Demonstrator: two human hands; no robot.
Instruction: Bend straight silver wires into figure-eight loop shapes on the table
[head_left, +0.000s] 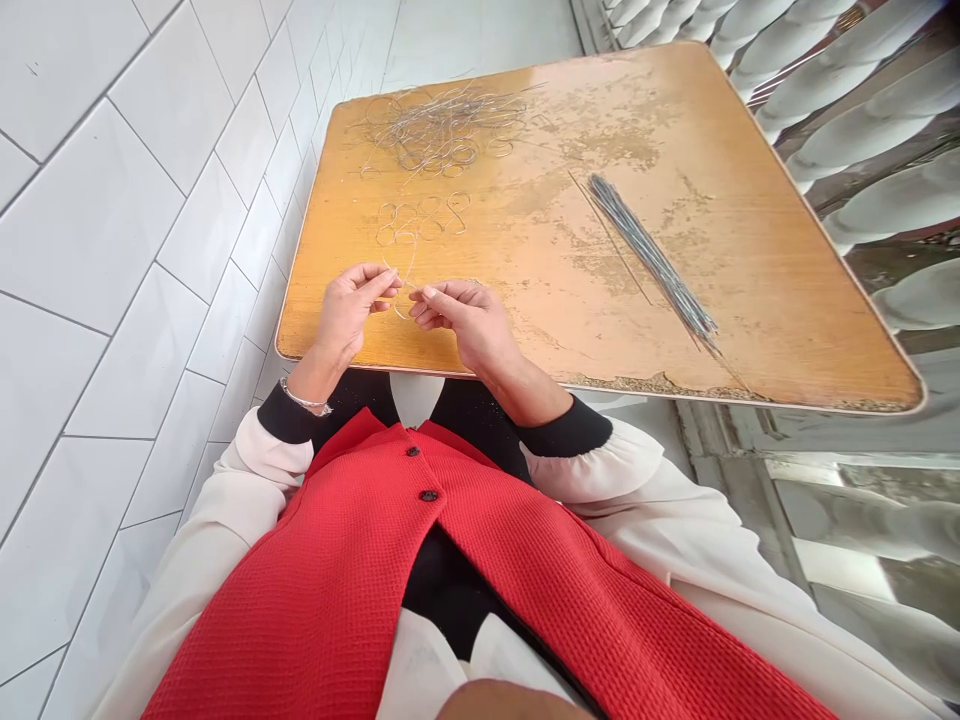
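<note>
Near the table's front edge, a thin wire (413, 258) bent into a curve runs between my two hands. My left hand (352, 305) pinches it with thumb and forefinger. My right hand (465, 315) has its fingers closed on the same wire, a short way to the right. One curved part of the wire hangs below the fingertips. Just beyond my hands lie several bent wire loops (433, 218) in a row. At the far left of the table spreads a tangled heap of bent wires (450, 125). To the right lies a bundle of straight wires (652, 260).
The worn wooden table (555, 250) has a chipped front edge. A few single straight wires (611, 235) lie beside the bundle. A white tiled wall (150, 240) stands close on the left. White balusters (862, 140) run along the right side.
</note>
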